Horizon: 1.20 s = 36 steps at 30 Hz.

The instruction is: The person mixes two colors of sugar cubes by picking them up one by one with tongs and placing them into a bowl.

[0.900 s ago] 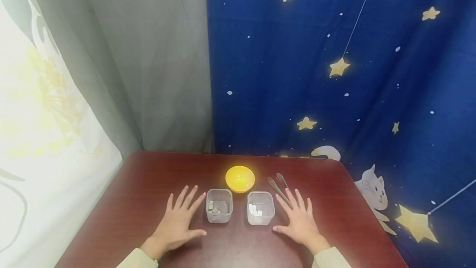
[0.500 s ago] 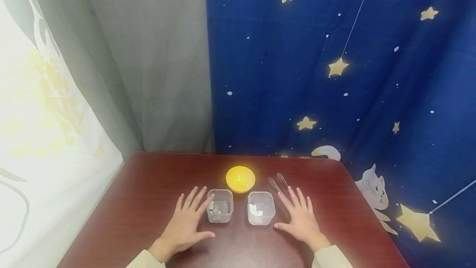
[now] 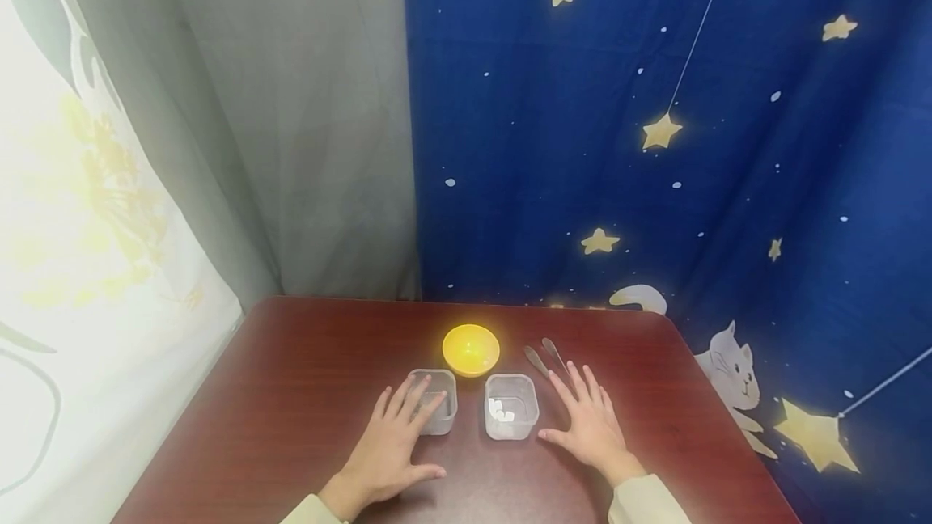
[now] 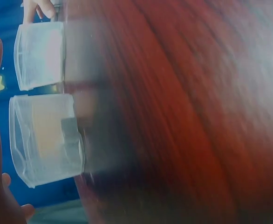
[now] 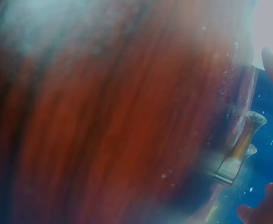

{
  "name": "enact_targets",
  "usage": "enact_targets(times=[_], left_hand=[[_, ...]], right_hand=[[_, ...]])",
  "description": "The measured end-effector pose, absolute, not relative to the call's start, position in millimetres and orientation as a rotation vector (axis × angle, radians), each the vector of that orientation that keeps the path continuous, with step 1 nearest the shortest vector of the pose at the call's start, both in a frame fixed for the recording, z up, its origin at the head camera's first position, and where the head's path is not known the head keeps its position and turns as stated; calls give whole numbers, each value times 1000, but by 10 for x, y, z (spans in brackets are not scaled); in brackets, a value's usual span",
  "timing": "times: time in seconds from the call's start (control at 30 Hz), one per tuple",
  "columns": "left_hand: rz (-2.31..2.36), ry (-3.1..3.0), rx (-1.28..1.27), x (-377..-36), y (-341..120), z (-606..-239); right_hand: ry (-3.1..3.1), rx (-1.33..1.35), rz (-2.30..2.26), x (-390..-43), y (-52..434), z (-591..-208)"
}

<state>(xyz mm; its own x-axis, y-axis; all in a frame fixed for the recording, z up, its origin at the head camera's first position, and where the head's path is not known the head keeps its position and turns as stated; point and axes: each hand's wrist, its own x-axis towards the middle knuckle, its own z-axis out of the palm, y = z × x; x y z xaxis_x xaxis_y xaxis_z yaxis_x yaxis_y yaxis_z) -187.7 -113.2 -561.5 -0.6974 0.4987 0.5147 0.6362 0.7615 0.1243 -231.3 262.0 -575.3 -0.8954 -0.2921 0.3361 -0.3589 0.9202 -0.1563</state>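
In the head view my left hand (image 3: 389, 450), fingers spread, reaches over the left clear plastic container (image 3: 447, 417) and hides part of it. Whether it touches the rim I cannot tell. Through that container's wall the left wrist view shows a grey block-like piece (image 4: 70, 129). Beside it stands a second clear container (image 3: 512, 428) with several small white pieces (image 3: 498, 408) inside. My right hand (image 3: 591, 428) hovers right of this container, fingers spread and holding nothing. Metal tongs (image 3: 536, 361) lie by its fingertips, partly hidden in the head view; their bent end (image 5: 226, 174) shows in the right wrist view.
A yellow bowl (image 3: 471, 352) stands behind the two containers. All of it is on a dark red wooden table (image 3: 313, 362). Behind the table hang a grey curtain (image 3: 335, 144) and a blue star-patterned curtain (image 3: 524, 144); a pale curtain (image 3: 109, 281) hangs at the left.
My left hand has moved rightward, from beside the left container to over it. The right hand has barely shifted to the right. Containers, bowl and tongs stay where they were.
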Motion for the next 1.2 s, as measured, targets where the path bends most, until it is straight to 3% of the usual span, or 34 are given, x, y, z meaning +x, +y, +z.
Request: enact_targets(times=[1.2], left_hand=[[-533, -2388, -1013, -1880, -529, -5592]], right_hand=[[-2895, 246, 491, -2458, 2654, -5787]])
